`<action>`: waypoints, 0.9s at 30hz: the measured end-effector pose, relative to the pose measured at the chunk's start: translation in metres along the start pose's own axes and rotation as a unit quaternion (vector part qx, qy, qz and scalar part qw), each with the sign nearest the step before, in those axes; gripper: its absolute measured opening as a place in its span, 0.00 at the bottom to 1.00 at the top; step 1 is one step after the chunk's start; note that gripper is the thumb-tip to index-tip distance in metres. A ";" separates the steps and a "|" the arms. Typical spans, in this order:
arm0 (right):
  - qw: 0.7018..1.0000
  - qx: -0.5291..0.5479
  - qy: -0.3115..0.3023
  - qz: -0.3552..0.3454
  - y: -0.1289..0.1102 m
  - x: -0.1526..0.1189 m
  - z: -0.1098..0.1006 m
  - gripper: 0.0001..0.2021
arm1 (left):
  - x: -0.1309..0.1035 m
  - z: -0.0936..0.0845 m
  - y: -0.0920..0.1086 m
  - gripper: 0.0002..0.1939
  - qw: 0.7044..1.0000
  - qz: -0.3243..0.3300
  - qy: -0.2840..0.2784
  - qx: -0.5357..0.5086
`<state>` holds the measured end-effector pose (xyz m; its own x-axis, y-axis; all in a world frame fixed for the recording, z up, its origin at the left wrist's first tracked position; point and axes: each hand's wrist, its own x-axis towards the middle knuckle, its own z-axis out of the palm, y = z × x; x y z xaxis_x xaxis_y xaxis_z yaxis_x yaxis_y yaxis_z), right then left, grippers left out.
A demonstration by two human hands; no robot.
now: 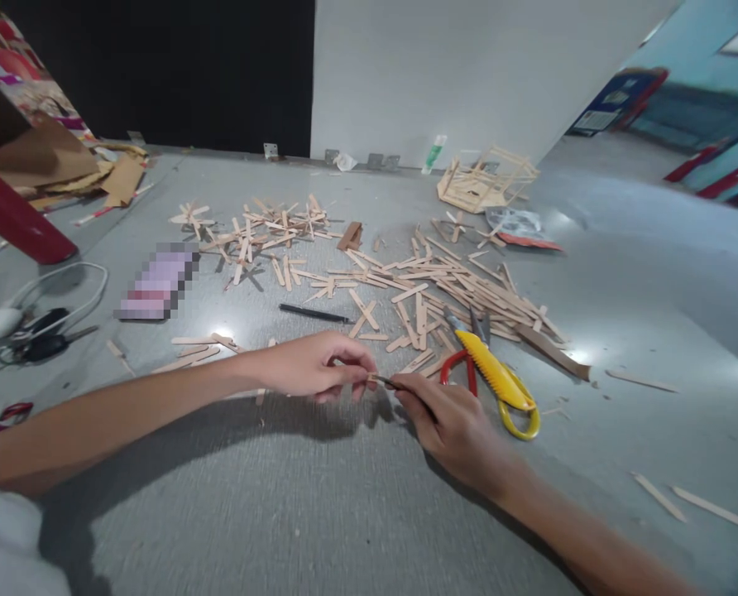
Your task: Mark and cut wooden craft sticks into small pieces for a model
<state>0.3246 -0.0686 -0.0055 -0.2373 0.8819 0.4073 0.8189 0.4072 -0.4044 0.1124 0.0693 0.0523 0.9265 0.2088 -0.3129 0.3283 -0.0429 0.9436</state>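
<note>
My left hand (319, 364) is closed in a pinch on a small piece of popsicle stick (373, 378), most of it hidden by the fingers. Facing it, my right hand (449, 422) grips a thin dark tool (394, 383), whose tip meets the small wood piece; its kind is hard to make out. Just beyond my right hand lie a yellow-handled utility knife (493, 372) and scissors (518, 420) with a yellow loop, partly overlapped. A red handle (460, 368) shows beside them. Behind both hands spreads a loose pile of popsicle sticks (462, 281).
A black pen (314, 313) lies behind my left hand. Farther left are a phone (160, 281), keys (50, 339) with a white cable, and a red post (18, 215). A stick-built frame (486, 182), a glue tube (433, 155) and a plastic bag (521, 228) sit near the wall.
</note>
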 end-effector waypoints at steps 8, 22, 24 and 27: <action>0.982 0.083 0.019 0.171 -0.006 0.007 0.005 0.16 | 0.003 0.004 -0.010 0.11 0.992 -0.014 0.111 0.067; 0.998 0.008 0.069 -0.006 -0.002 -0.002 0.007 0.12 | -0.001 0.019 -0.009 0.17 0.988 0.119 0.044 0.087; 0.997 0.001 0.079 -0.028 -0.004 -0.005 0.009 0.12 | -0.002 0.024 -0.007 0.17 0.985 0.144 0.047 0.083; 0.995 -0.011 0.092 -0.023 -0.007 -0.006 0.010 0.13 | -0.003 0.026 -0.006 0.18 0.983 0.144 0.063 0.091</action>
<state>0.3148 -0.0743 -0.0137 -0.1776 0.8032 0.5686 0.8212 0.4393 -0.3642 0.1124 0.0438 0.0447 0.9593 0.2822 -0.0092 0.0945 -0.2901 0.9523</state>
